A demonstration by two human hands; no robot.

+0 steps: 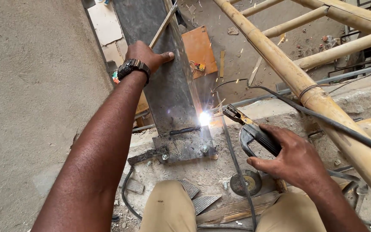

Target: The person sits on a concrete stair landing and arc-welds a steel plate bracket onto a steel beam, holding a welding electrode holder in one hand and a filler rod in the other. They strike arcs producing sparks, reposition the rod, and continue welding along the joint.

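Fingers of the left hand [144,56] lie spread and flat against the upright steel column [168,81], thumb out, grasping nothing, bracing it beside a thin rod [163,25]; fingers of the right hand [295,159] are clenched on the electrode holder [256,135], its tip at the bright arc [204,118] where column meets bolted base plate [185,148]. In my judgement a sound weld calls for a steady holder, a short arc and the column kept still; a bamboo pole [288,73] crosses at right.
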